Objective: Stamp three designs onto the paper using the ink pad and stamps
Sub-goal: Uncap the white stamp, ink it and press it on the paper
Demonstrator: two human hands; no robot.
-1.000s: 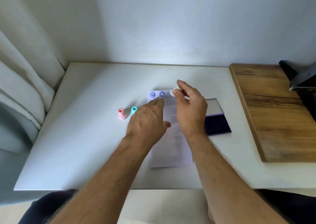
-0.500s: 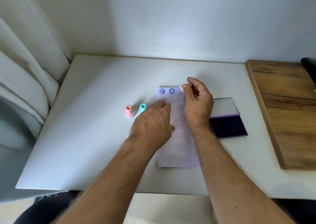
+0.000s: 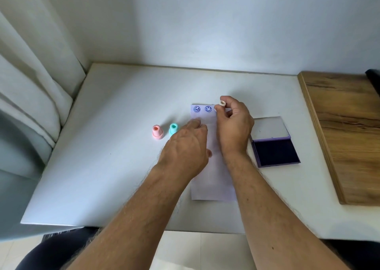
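A narrow white paper strip [image 3: 213, 187] lies on the white table [image 3: 115, 150], with two blue smiley prints at its top edge. My right hand [image 3: 234, 125] pinches a small white stamp [image 3: 222, 103] over the strip's top right corner; whether it touches the paper is hidden. My left hand [image 3: 185, 148] lies flat on the paper's left side, fingers straight. A pink stamp [image 3: 157, 132] and a teal stamp [image 3: 173, 129] stand upright left of the paper. The open purple ink pad [image 3: 275, 152] sits to the right.
A wooden board [image 3: 345, 134] covers the table's right side, with a dark object [image 3: 374, 80] at its far corner. Curtains [image 3: 30, 84] hang on the left, and a white wall rises behind the table.
My right hand keeps the white stamp at the paper's top right corner and now holds it more upright. My left hand stays pressed on the paper. The camera view shifted left.
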